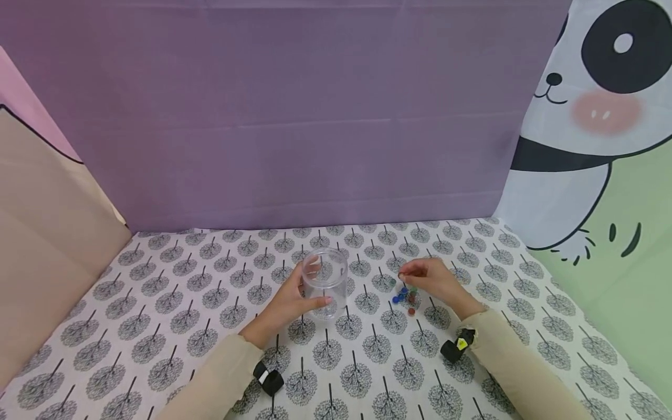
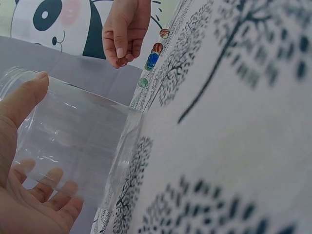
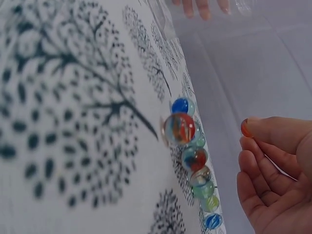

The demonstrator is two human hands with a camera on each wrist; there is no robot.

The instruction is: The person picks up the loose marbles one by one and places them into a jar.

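Pale sleeves (image 1: pixel 210 379) are placed nearest the head camera, with black wrist devices (image 1: pixel 270 380) strapped over both cuffs. By the left hand (image 1: pixel 286 303) a clear jar (image 1: pixel 334 290) is gripped, the thumb being laid along the near side and the fingers spread round the far wall. The jar is held upright, its round mouth uppermost and its base down at the cloth; the printed pattern is seen through its wall. By the right hand (image 1: pixel 433 280) a small red-orange marble (image 3: pixel 245 128) is pinched between thumb and fingertips, the remaining fingers being loosely bent. This marble is held just above the cloth, to the right of the jar and apart from it.

Beneath and beside the right hand, loose marbles (image 1: pixel 402 296) are gathered in a small cluster, in which blue, green and red swirled glass can be distinguished. One red marble (image 1: pixel 411 312) is set on the side nearer the person.

The whole surface is covered by a white cloth (image 1: pixel 173 306) printed with dark trees. It is bounded at the back by a purple sheet (image 1: pixel 315 116), at the left by a beige panel (image 1: pixel 47 245), and at the right by a green panel on which a panda (image 1: pixel 572 192) is drawn.
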